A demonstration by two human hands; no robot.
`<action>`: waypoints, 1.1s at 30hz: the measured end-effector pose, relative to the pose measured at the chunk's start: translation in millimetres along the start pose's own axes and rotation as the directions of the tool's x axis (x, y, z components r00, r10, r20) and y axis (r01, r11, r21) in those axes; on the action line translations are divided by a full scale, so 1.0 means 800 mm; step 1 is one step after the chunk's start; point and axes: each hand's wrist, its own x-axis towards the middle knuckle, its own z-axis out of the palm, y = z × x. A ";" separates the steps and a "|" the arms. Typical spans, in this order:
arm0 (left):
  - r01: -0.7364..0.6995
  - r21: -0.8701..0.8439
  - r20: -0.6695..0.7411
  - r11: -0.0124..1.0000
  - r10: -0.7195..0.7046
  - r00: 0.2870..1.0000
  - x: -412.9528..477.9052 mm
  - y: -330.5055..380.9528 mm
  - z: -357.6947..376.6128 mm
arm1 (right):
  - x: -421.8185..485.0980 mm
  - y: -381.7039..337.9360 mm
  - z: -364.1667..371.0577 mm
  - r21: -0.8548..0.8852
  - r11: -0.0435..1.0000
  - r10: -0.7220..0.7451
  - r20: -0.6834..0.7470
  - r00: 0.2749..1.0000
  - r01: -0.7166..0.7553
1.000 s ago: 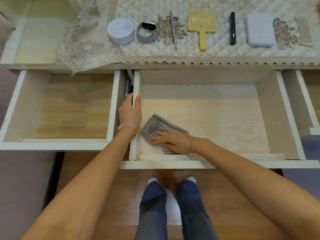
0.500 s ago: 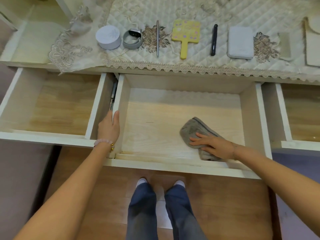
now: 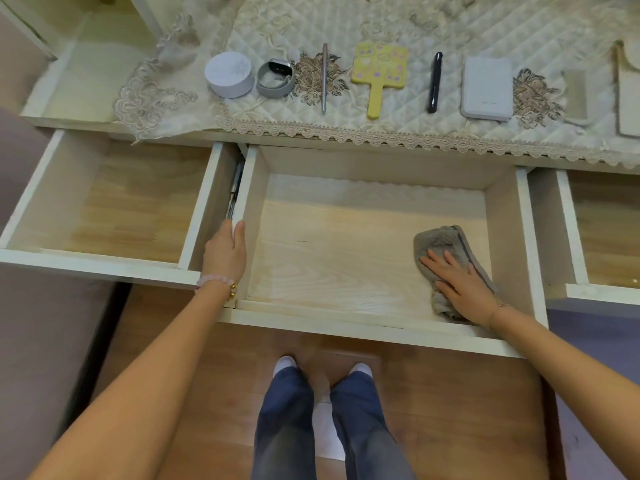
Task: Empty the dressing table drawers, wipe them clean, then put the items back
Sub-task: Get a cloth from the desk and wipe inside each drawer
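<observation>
Grey cloth — pressed flat (right hand) — in middle drawer.

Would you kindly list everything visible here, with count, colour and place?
middle drawer: one, white, wood floor, open, centre
left drawer: one, same, open
right drawer: one, same, open, partly cropped
cloth: one, grey, middle drawer floor, right side
quilted cover: one, cream, on the tabletop
round box: one, white, leftmost on the cover
watch: one, grey, beside the box
silver pen: one, right of the watch
hand mirror: one, yellow, mid-cover
black pen: one, right of the mirror
flat case: one, white, right of the black pen
left hand: one, pink bracelet, grips the middle drawer's left wall
right hand: one, flat on the cloth
legs: two, blue trousers, white socks, below
</observation>
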 end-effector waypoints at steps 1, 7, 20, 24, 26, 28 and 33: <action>0.004 0.000 0.000 1.000 -0.004 1.000 0.000 0.000 0.000 | 0.002 -0.003 0.002 0.018 1.000 0.012 -0.020 1.000 -0.012; 0.010 -0.018 0.002 1.000 -0.010 1.000 -0.001 0.000 0.000 | 0.051 -0.055 0.012 0.140 0.984 0.139 -0.186 0.973 -0.114; -0.063 0.036 -0.023 0.997 0.063 0.998 0.003 0.000 -0.002 | 0.133 -0.282 0.125 -0.125 0.962 -0.240 0.040 0.970 0.243; -0.077 0.038 -0.020 0.996 0.078 0.997 0.001 0.000 -0.002 | 0.126 -0.256 0.110 -0.131 0.909 -0.374 0.162 0.913 0.395; -0.076 0.029 -0.016 0.997 0.076 0.997 0.001 0.001 -0.003 | 0.118 -0.227 0.092 -0.086 0.908 -0.393 0.165 0.905 0.410; -0.074 0.024 -0.014 0.997 0.075 0.997 0.000 0.001 -0.003 | 0.106 -0.193 0.074 -0.034 0.943 -0.326 0.094 0.941 0.331; -0.081 0.034 -0.014 0.996 0.082 0.997 0.000 0.004 -0.004 | 0.075 -0.114 0.035 0.130 0.991 -0.013 -0.174 0.985 0.036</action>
